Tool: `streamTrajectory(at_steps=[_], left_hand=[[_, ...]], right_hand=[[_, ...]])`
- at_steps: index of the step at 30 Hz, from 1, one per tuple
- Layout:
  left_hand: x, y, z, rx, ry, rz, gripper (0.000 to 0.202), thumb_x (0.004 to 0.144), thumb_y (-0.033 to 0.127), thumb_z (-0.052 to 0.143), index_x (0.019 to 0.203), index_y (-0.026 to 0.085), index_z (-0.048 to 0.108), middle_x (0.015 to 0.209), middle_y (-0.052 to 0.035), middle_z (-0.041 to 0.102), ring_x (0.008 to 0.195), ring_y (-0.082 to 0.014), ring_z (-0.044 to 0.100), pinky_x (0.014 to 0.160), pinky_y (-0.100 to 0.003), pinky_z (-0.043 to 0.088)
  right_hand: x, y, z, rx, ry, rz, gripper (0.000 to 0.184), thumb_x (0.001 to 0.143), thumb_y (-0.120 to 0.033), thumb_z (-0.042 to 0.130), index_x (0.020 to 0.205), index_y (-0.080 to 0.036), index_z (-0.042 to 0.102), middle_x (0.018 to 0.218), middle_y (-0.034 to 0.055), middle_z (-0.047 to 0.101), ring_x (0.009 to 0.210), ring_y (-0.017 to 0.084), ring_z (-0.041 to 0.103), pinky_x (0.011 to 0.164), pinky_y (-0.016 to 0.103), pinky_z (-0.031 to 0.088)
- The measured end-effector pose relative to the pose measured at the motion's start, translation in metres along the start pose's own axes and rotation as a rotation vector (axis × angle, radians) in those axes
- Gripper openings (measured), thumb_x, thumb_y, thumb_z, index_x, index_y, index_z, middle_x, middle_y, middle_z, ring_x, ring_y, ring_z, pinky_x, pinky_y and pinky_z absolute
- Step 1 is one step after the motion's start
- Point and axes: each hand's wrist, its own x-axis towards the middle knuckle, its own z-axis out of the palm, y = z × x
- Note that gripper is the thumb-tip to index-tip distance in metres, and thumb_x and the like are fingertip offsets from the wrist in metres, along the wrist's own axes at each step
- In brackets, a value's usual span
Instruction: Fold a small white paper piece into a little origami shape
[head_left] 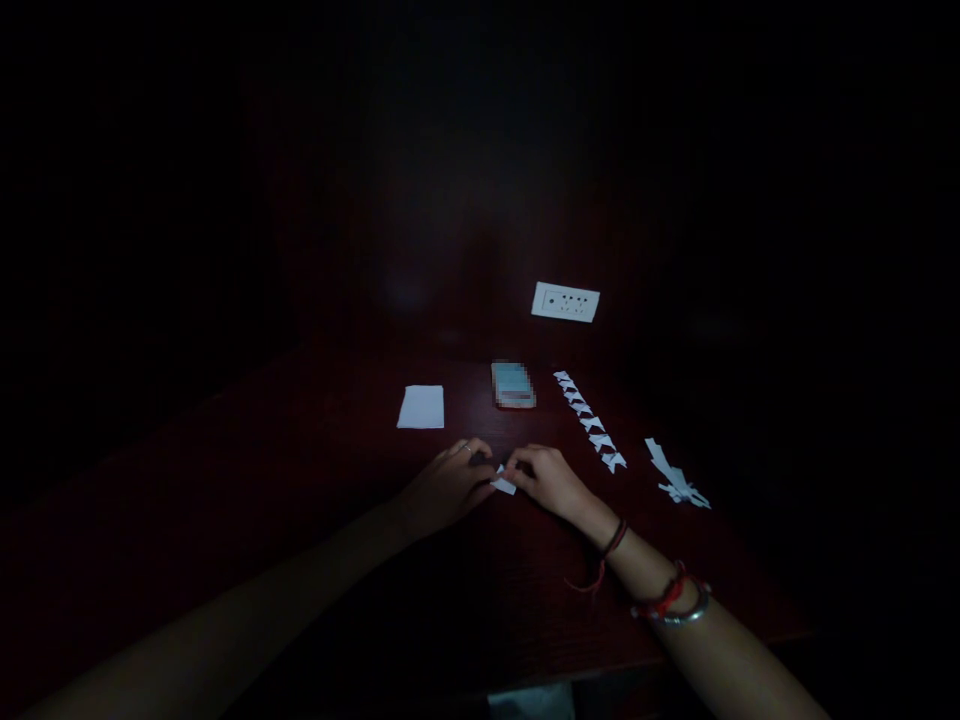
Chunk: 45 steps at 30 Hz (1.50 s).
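Observation:
Between my two hands, low over the dark red table, is a small piece of white paper point(505, 486). My left hand point(454, 485), with a ring on one finger, is closed on the paper's left edge. The fingers of my right hand point(544, 475) pinch it from the right. Parts of the paper are hidden under my fingertips. Beyond my left hand lies a flat stack or sheet of white paper point(421, 407). To the right of my right hand, a row of small folded paper pieces point(590, 424) runs away from me.
A phone point(514, 385) with a lit, blurred screen lies past my hands. Loose white paper strips point(675, 480) are heaped at the right. A white socket panel point(565, 302) is on the wall behind the table point(337, 440). Surroundings are very dark.

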Motion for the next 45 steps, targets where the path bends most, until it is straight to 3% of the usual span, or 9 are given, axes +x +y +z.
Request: streamTrajectory(at_steps=[7, 16, 22, 26, 31, 36, 45], left_hand=[[0.000, -0.010, -0.003, 0.004, 0.016, -0.032, 0.015, 0.079, 0.028, 0.044, 0.086, 0.023, 0.056, 0.099, -0.0021, 0.043, 0.093, -0.0177, 0.040, 0.079, -0.031, 0.035], [0.004, -0.012, 0.001, -0.022, 0.003, 0.001, 0.015, 0.078, 0.028, 0.045, 0.087, 0.020, 0.055, 0.099, -0.0027, 0.048, 0.096, -0.0173, 0.042, 0.081, -0.031, 0.034], [0.002, -0.013, 0.001, -0.084, -0.056, 0.064, 0.019, 0.080, 0.026, 0.043, 0.097, 0.019, 0.049, 0.103, -0.0023, 0.053, 0.099, -0.0153, 0.045, 0.085, -0.029, 0.033], [-0.002, -0.013, -0.001, -0.058, -0.068, 0.090, 0.025, 0.080, 0.025, 0.041, 0.104, 0.019, 0.045, 0.112, -0.0040, 0.048, 0.105, -0.0165, 0.041, 0.088, -0.030, 0.030], [-0.005, -0.009, -0.004, -0.063, -0.099, 0.102, 0.025, 0.080, 0.024, 0.040, 0.104, 0.020, 0.045, 0.109, -0.0034, 0.049, 0.099, -0.0170, 0.044, 0.085, -0.031, 0.033], [-0.008, -0.003, -0.006, -0.038, -0.089, 0.105, 0.024, 0.081, 0.022, 0.038, 0.104, 0.021, 0.046, 0.106, -0.0030, 0.050, 0.097, -0.0169, 0.044, 0.083, -0.031, 0.033], [-0.013, -0.010, 0.006, -0.014, -0.062, 0.137, 0.031, 0.082, 0.022, 0.037, 0.112, 0.025, 0.043, 0.110, -0.0013, 0.049, 0.101, -0.0176, 0.042, 0.084, -0.032, 0.033]], right_hand=[[-0.002, 0.000, -0.015, 0.014, -0.161, -0.157, 0.021, 0.072, -0.028, 0.053, 0.090, -0.020, 0.061, 0.082, 0.0021, 0.055, 0.075, 0.010, 0.051, 0.070, 0.019, 0.038], [-0.001, -0.003, -0.010, -0.074, -0.139, -0.217, 0.021, 0.076, -0.027, 0.049, 0.090, -0.018, 0.061, 0.083, 0.0035, 0.057, 0.077, 0.012, 0.052, 0.072, 0.022, 0.036], [-0.003, -0.010, -0.015, -0.177, -0.146, -0.222, 0.019, 0.078, -0.021, 0.045, 0.088, -0.018, 0.061, 0.082, 0.0037, 0.057, 0.077, 0.012, 0.052, 0.075, 0.025, 0.033], [-0.005, -0.012, -0.016, -0.216, -0.139, -0.237, 0.020, 0.076, -0.025, 0.047, 0.090, -0.018, 0.060, 0.085, 0.0041, 0.056, 0.079, 0.012, 0.052, 0.075, 0.026, 0.032], [-0.005, -0.013, -0.012, -0.232, -0.117, -0.218, 0.018, 0.076, -0.024, 0.048, 0.086, -0.018, 0.061, 0.082, 0.0040, 0.056, 0.079, 0.013, 0.052, 0.076, 0.027, 0.032], [-0.006, -0.008, -0.009, -0.060, -0.141, -0.182, 0.015, 0.075, -0.017, 0.047, 0.081, -0.016, 0.062, 0.078, 0.0036, 0.057, 0.074, 0.011, 0.053, 0.070, 0.021, 0.037], [-0.004, 0.002, -0.004, 0.080, -0.094, -0.007, 0.012, 0.070, -0.016, 0.049, 0.072, -0.015, 0.062, 0.070, 0.0005, 0.057, 0.063, 0.008, 0.051, 0.060, 0.018, 0.037]])
